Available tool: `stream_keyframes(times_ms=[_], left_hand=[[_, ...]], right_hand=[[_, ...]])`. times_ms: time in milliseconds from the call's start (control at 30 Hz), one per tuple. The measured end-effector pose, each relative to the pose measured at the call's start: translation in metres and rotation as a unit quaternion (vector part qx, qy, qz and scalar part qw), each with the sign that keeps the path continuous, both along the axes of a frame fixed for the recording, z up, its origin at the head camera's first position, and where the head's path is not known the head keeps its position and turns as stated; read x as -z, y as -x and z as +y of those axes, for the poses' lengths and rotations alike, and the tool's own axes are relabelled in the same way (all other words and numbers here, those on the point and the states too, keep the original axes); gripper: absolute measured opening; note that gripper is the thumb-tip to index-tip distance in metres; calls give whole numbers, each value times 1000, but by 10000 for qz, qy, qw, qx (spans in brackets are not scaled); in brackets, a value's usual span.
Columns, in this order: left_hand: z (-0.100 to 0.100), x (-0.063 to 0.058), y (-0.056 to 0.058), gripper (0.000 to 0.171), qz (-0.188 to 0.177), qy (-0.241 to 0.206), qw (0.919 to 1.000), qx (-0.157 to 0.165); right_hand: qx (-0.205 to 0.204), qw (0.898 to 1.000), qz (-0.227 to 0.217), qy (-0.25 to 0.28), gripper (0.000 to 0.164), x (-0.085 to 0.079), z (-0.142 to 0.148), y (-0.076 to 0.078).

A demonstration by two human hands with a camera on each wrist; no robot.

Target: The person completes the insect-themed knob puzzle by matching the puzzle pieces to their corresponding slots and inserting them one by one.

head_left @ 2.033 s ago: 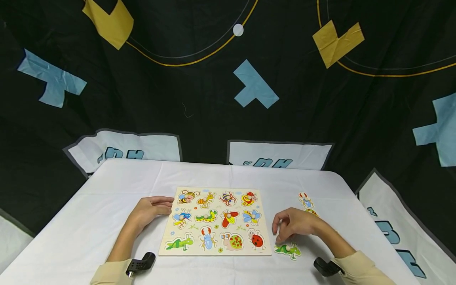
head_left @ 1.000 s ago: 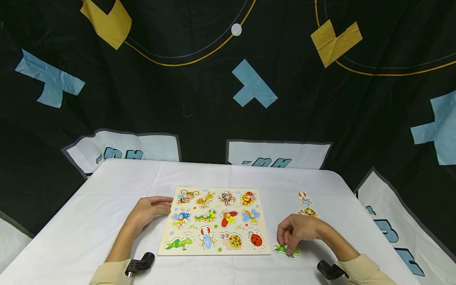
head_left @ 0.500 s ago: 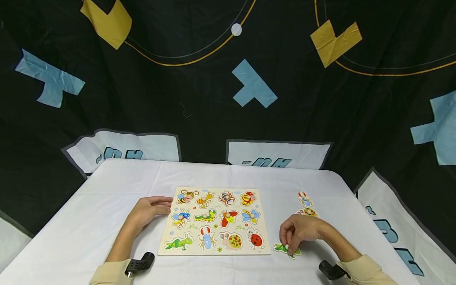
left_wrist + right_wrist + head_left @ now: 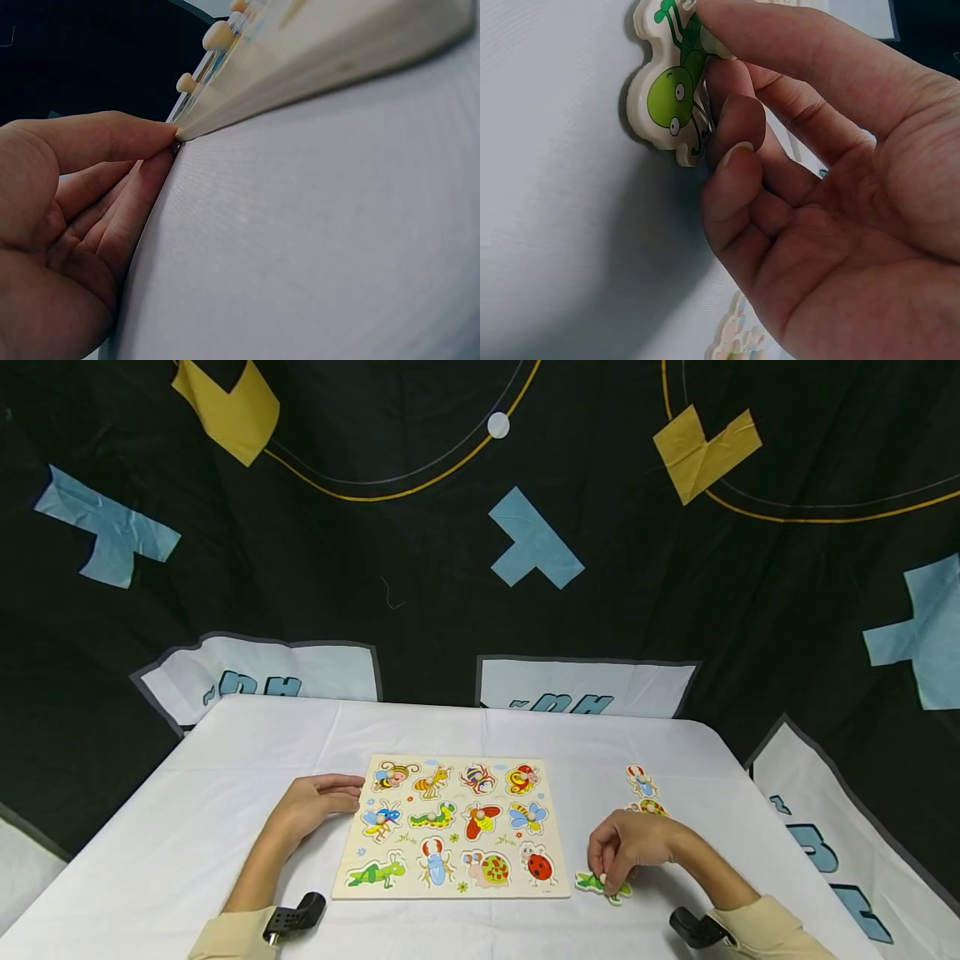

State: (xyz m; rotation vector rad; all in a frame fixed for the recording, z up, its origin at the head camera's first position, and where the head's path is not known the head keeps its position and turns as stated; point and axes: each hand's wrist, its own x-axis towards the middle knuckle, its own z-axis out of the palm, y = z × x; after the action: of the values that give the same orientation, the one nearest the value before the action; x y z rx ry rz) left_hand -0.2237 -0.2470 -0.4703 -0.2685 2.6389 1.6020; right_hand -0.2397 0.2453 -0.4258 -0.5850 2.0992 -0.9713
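On the white-covered table lies a wooden peg puzzle board point(image 4: 417, 893) with insect pictures; several pieces with round knobs sit in its upper rows. My left hand point(image 4: 311, 806) rests at the board's left edge, fingers fairly straight; the left wrist view has the thumb and fingertips right at that edge. Right of the board's near corner, my right hand point(image 4: 633, 843) pinches the knob of a green grasshopper puzzle piece point(image 4: 588, 882). In the right wrist view the piece point(image 4: 671, 97) shows its head, and thumb and fingertips cover part of its body.
Beyond the right hand lie a blue beetle piece point(image 4: 642, 780) and a snail piece point(image 4: 651, 807), the latter partly hidden by the hand. Matching grasshopper point(image 4: 377, 870), beetle point(image 4: 437, 862) and snail point(image 4: 489, 867) pictures show on the board's near row. A black curtain point(image 4: 420, 610) hangs behind the table.
My right hand has come down from above the grasshopper piece, moved slightly right and nearer, and taken its knob between thumb and fingers. The snail piece shows more now. My left hand has stayed put.
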Motion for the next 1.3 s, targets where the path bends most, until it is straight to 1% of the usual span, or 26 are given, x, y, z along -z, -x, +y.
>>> stream_keyframes(times_ms=[200,433,600,933,1300], left_hand=[[0,1,1,47,19,17,10000,16],[-1,0,1,46,31,13,10000,54],[-2,0,2,46,35,24,10000,69],[-2,0,2,46,27,23,10000,75],[-1,0,2,46,18,67,10000,39]], right_hand=[[35,10000,64,21,22,-7,-3,3],[54,9994,332,-77,20,-14,-8,7],[41,9991,411,5,21,-17,-14,12],[140,9977,662,-91,18,-18,-31,20],[164,9963,841,-3,19,-18,-54,24]])
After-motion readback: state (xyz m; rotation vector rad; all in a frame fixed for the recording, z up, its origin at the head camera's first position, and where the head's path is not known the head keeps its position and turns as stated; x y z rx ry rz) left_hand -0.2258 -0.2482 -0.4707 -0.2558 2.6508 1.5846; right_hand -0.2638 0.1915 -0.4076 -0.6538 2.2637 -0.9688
